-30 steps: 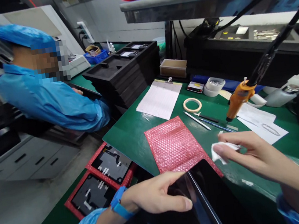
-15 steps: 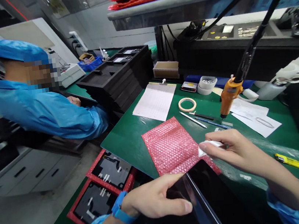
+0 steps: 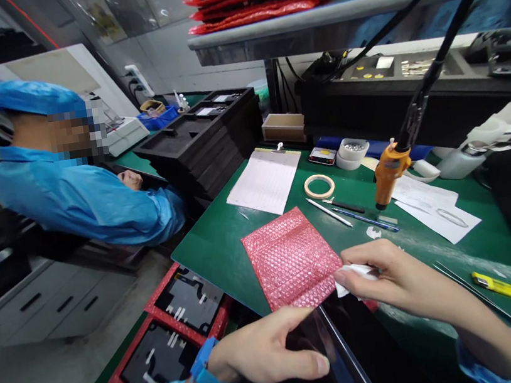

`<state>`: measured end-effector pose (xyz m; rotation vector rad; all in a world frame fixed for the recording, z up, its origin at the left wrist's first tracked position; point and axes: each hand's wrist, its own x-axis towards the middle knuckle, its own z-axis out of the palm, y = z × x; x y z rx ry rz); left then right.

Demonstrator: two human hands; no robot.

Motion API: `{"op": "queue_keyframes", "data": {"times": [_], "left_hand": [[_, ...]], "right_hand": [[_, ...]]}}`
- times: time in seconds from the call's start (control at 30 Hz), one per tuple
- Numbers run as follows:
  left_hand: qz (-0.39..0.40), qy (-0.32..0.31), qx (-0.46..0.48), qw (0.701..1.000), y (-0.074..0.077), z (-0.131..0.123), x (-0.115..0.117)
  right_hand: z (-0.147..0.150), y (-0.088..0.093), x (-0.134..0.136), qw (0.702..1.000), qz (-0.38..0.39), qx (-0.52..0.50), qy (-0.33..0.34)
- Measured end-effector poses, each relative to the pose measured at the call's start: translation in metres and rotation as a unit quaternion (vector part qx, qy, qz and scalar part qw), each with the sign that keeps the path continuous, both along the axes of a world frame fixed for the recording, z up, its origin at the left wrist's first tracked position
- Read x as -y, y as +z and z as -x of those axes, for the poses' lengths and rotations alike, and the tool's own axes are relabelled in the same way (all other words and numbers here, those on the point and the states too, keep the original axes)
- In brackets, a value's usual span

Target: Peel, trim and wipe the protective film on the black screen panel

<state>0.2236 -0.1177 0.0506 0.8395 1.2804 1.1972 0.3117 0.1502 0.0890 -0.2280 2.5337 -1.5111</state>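
Note:
My left hand grips the edge of a black glossy tablet at the bottom of the view, thumb laid across its face. My right hand pinches a small white wipe just above the tablet's far corner. A pink bubble-wrap pouch lies flat on the green mat, partly under that corner.
A co-worker in blue sits at left beside stacked black foam trays. A clipboard with paper, tape ring, pens, hanging orange screwdriver, yellow cutter and papers lie beyond. Red trays sit low at left.
My right hand has carried the white wipe leftward and down, from over the mat to the tablet's far corner. The left hand stays on the tablet.

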Motion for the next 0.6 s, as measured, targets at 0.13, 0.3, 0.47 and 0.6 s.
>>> {"op": "queue_keyframes", "data": {"times": [0.13,0.3,0.47,0.6], "left_hand": [[0.004,-0.001,-0.011,1.000,-0.004,0.002,0.003],[0.008,0.001,-0.011,1.000,-0.004,0.004,0.002],[-0.004,-0.005,0.023,1.000,-0.003,0.004,-0.004],[-0.024,0.008,0.047,0.999,-0.009,0.006,-0.009]], "right_hand": [[-0.003,0.003,-0.002,1.000,-0.021,0.001,0.012],[-0.003,0.004,-0.007,0.998,-0.038,0.037,0.037],[0.003,0.006,-0.002,1.000,-0.014,0.025,0.004],[0.000,-0.001,-0.007,0.999,-0.035,-0.008,0.015]]}}
